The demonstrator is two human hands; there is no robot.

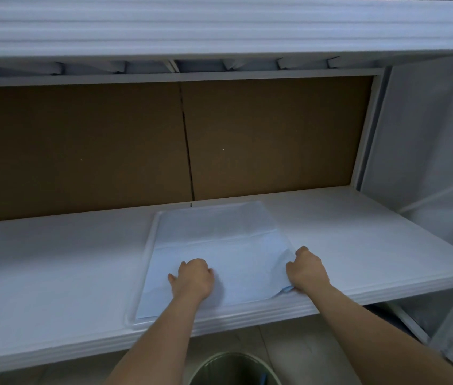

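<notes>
A pale blue sheet [219, 245], folded with a crease across its middle, lies in a shallow white tray [150, 237] on a white shelf [53, 262]. My left hand [192, 279] rests on the sheet's near left part with its fingers curled under, knuckles down. My right hand [307, 269] grips the sheet's right edge, which is bunched and lifted a little near the tray's right corner.
Brown cardboard [108, 145] backs the shelf, split by a vertical seam. Another white shelf [219, 26] hangs overhead. A white wrapped frame [428, 134] stands at the right. Below the shelf edge a round green bin [233, 369] sits on the floor.
</notes>
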